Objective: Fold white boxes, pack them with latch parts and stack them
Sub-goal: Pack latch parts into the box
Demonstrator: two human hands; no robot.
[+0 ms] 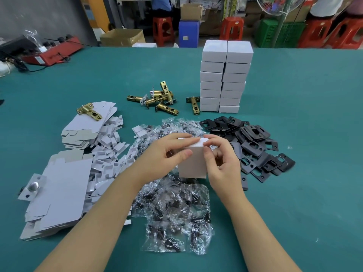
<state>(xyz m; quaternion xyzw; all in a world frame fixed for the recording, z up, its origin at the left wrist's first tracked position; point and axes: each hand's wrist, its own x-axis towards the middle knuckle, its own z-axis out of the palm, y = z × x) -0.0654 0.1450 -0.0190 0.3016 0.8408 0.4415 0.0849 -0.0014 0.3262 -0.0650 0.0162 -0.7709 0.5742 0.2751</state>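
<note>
A teal table [294, 114] is seen covered with parts, and behind it red stools [163, 30], a blue stool [188, 33], a green crate [282, 34] and brown cartons [122, 37] are ranged on the floor. At the far left edge of the table a red power strip [53, 52] with black cables is laid. 2 columns of closed white boxes, the stacked boxes [225, 75], are stood side by side near the middle of the far half. Just left of them brass latch bolts [161, 99] are scattered. Flat box blanks [59, 195] are piled at the left, with 1 brass bolt laid on the farther pile, and small white card inserts [112, 150] are heaped beside them. Clear screw bags [172, 209] are spread in the near middle, and black plates [255, 142] are heaped at the right. Above the bags a white box [193, 163] is held upright between both hands. It is gripped by the left hand [167, 154], with fingers across its top flap and thumb on its front face. Its right edge is pinched by the right hand [222, 158], whose fingers are curled over the top corner.
</note>
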